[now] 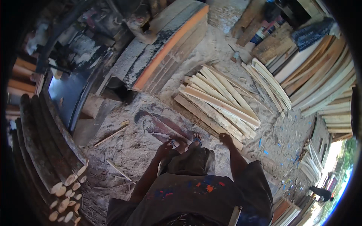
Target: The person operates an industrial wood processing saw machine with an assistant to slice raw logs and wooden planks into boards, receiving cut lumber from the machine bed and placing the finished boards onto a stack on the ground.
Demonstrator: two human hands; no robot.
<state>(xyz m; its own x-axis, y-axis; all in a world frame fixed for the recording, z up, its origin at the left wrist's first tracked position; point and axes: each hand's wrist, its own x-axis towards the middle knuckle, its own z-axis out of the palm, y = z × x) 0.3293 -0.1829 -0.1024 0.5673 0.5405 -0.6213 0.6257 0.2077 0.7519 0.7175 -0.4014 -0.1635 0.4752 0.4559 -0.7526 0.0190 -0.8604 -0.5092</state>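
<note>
My left hand (164, 150) hangs beside my left leg, just above the dusty ground. Its fingers look loosely bent and apart, and no object shows in them. On the other side, my right hand (226, 139) hangs low with loosely curled fingers and also appears to hold nothing. It is nearest to a pile of pale sawn boards (220, 100); in the picture it overlaps the lower end of a darker plank (205, 120), and I cannot tell whether they touch. My sandalled feet (197, 139) stand between the hands, beside a flat reddish-brown piece (166, 126) on the ground.
A large orange-edged machine or bench (171, 45), coated in sawdust, stands ahead. A metal work table (71, 90) is at left, above stacked round logs (49, 139). Long boards (320, 75) lean at right. Thin sticks (118, 171) lie on the sawdust-covered floor. A person (322, 193) is far right.
</note>
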